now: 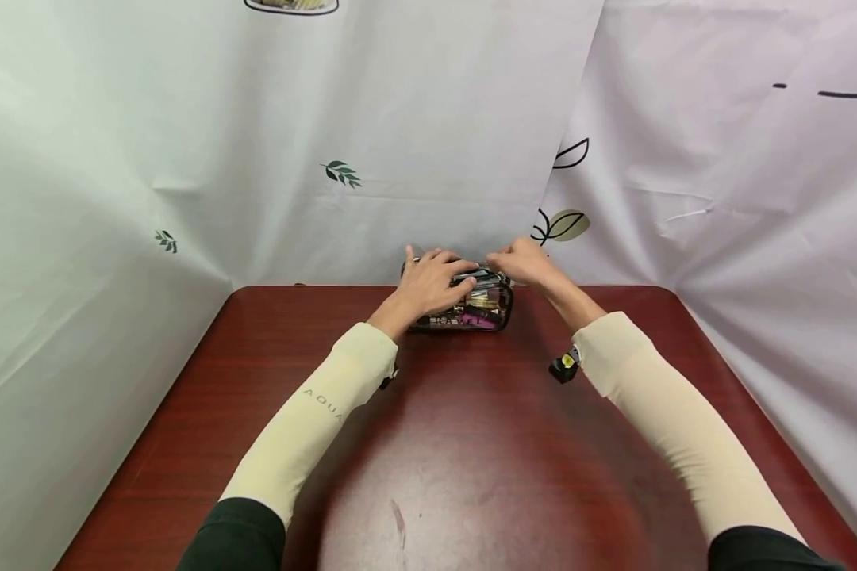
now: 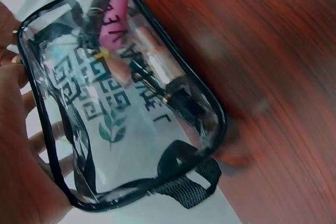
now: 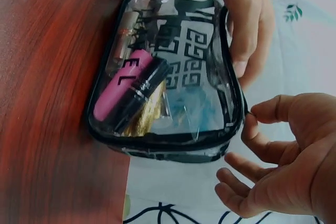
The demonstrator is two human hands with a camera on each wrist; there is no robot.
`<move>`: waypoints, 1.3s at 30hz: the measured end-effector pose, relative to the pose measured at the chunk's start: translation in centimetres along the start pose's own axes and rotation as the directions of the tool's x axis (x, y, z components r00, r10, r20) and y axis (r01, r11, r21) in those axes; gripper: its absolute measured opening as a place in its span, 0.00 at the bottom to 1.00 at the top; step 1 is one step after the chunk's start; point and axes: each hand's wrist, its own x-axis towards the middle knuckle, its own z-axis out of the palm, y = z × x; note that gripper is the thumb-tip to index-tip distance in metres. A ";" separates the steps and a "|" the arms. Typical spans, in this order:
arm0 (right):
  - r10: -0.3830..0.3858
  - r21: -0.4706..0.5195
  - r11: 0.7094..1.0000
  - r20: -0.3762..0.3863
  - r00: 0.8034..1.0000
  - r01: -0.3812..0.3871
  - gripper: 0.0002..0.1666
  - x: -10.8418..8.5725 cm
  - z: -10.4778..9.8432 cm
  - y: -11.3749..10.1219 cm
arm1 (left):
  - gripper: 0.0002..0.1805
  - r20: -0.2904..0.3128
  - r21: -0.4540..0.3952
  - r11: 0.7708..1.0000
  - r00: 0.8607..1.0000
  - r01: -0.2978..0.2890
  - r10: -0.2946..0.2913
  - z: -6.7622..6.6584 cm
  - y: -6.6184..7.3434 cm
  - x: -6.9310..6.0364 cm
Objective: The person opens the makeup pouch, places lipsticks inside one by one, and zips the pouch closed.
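A clear travel pouch (image 1: 503, 313) with black piping stands at the far edge of the table, its top edge up. Through its plastic show a pink tube (image 3: 123, 85), a black tube (image 3: 139, 95), a gold item (image 3: 144, 116) and other small cosmetics. My left hand (image 1: 428, 287) rests across the pouch's top with spread fingers, partly seen through the plastic in the left wrist view. At the top right corner, my right hand (image 3: 294, 145) pinches the zipper pull (image 3: 249, 113) between thumb and index finger; the fingertips mostly hide it.
The pouch stands on a reddish-brown table (image 1: 464, 444) with rounded far corners. White printed cloth (image 1: 428, 119) hangs right behind the pouch and along both sides. A black strap loop (image 2: 191, 184) sticks out from one end of the pouch.
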 end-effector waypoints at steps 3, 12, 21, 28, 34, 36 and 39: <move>-0.006 0.026 1.000 -0.010 1.000 0.006 0.30 -0.1 -0.4 0.5 | 0.29 -0.021 -0.039 0.999 1.000 0.004 -0.004 0.1 0.8 0.3; 0.049 0.054 0.997 -0.027 0.998 -0.047 0.26 0.2 -0.5 0.4 | 0.29 -0.020 -0.094 0.994 0.998 0.062 -0.064 -0.1 1.8 0.8; 0.057 -0.030 0.998 -0.039 0.998 -0.058 0.34 0.4 0.4 -1.1 | 0.32 0.036 -0.085 0.991 0.994 0.103 -0.101 -0.5 2.0 0.9; 0.047 -0.010 0.999 -0.048 0.998 -0.047 0.35 -0.1 0.5 -0.2 | 0.28 -0.022 -0.208 0.973 0.994 0.097 -0.104 0.0 3.1 1.4; 0.049 -0.003 0.999 -0.045 0.998 -0.050 0.33 0.0 0.3 0.1 | 0.29 0.019 -0.274 0.949 0.988 0.155 -0.156 -0.3 3.5 1.8; 0.049 0.003 0.999 -0.050 0.998 -0.049 0.33 0.2 0.3 0.0 | 0.30 0.045 -0.277 0.946 0.986 0.169 -0.163 -0.5 3.5 1.9; 0.043 0.001 0.999 -0.050 0.998 -0.043 0.32 0.4 0.4 -0.1 | 0.32 0.072 -0.269 0.947 0.984 0.177 -0.164 -0.8 3.4 2.0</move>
